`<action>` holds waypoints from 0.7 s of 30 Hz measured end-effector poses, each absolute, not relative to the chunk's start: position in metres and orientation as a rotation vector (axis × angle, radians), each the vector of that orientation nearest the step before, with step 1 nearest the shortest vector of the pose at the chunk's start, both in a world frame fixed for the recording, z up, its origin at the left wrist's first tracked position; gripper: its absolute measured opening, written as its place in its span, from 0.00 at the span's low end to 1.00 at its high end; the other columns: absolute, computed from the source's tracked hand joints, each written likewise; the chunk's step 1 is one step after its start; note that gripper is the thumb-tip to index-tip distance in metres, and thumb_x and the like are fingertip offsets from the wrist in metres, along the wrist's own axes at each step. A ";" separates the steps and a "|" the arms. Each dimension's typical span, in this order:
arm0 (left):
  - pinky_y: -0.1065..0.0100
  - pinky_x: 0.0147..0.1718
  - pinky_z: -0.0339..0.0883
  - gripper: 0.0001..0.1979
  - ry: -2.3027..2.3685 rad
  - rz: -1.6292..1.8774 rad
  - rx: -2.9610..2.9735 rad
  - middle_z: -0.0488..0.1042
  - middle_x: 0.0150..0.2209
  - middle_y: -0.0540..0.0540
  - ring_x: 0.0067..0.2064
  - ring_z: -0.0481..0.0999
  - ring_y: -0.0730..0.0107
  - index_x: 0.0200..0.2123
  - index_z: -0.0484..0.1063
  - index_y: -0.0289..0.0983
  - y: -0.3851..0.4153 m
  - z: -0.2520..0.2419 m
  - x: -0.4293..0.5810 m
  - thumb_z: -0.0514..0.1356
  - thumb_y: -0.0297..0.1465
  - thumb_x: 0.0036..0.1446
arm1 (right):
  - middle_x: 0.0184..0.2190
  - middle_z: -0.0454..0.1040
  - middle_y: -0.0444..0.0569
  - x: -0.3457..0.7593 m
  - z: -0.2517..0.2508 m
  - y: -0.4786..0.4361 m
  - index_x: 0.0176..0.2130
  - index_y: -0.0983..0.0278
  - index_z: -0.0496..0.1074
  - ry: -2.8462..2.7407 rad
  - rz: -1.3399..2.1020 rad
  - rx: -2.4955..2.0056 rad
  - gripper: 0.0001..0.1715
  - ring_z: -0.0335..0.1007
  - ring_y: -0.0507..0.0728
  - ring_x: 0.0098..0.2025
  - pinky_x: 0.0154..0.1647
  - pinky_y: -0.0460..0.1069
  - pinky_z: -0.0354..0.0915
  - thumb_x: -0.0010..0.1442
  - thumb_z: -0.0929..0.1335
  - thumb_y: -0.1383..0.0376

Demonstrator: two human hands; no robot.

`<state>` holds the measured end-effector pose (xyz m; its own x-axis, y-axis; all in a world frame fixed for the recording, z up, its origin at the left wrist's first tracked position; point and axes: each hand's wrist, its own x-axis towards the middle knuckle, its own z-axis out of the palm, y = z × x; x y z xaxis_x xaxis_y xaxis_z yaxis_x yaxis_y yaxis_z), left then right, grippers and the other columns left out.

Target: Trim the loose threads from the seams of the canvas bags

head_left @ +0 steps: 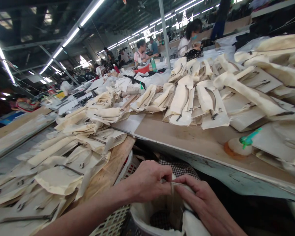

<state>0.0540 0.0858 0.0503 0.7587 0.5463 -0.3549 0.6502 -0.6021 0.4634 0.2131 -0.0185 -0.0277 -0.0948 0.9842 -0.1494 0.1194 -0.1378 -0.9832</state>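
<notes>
My left hand [151, 182] pinches the upper edge of a cream fabric piece [195, 226] with a dark strip along it. Closed on the same edge from the other side is my right hand [201, 196], with thumb and fingers pressed together. Both sets of fingertips almost meet, so the exact spot they grip is partly hidden. Below them the cream material curves round a dark opening; its lower part runs out of view. Checked cloth [179, 167] shows behind my hands, over what seems to be my lap.
Similar cream pieces with dark zips lie heaped on the left table [120, 160] and the right table [157, 129]. A round bottle with a green spout [238, 147] stands at right. Plastic baskets [113, 223] sit beside me. Several people work farther back.
</notes>
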 end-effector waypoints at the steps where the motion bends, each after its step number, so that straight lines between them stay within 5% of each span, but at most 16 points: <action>1: 0.75 0.23 0.50 0.04 0.899 -0.232 2.346 0.69 0.20 0.54 0.24 0.64 0.75 0.30 0.77 0.38 0.087 0.050 0.054 0.64 0.32 0.52 | 0.30 0.76 0.42 0.214 -0.028 -0.018 0.42 0.61 0.77 -1.295 1.347 -1.336 0.16 0.69 0.54 0.33 0.34 0.45 0.62 0.66 0.63 0.56; 21: 0.77 0.23 0.52 0.04 0.930 -0.263 2.150 0.67 0.19 0.55 0.24 0.63 0.77 0.29 0.77 0.35 0.098 0.047 0.062 0.62 0.27 0.47 | 0.27 0.73 0.42 0.225 -0.041 -0.009 0.37 0.65 0.76 -0.946 1.687 -1.144 0.15 0.63 0.51 0.27 0.28 0.44 0.59 0.60 0.69 0.56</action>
